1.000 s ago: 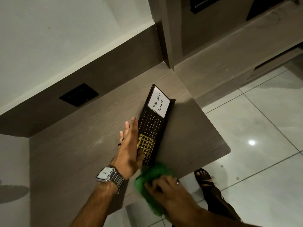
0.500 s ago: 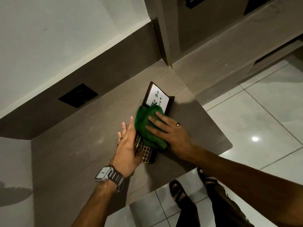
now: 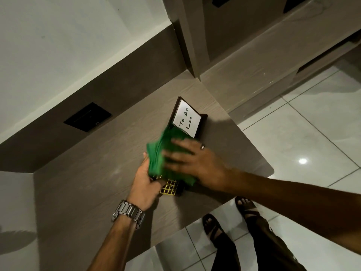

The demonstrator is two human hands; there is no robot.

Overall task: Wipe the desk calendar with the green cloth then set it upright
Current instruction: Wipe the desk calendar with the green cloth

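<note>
Calendar (image 3: 187, 122) lies flat on the worktop (image 3: 93, 173), not far from its right edge. Left hand (image 3: 145, 182) pinches the near-left side; right hand (image 3: 197, 165) presses the cloth (image 3: 158, 157) flat on it, palm open. A hard swipe rightward could skid it off — the pinch looks light.

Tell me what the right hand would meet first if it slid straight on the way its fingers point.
Probably the left hand, gripping the calendar's left edge just beyond the green cloth under the right hand.
</note>
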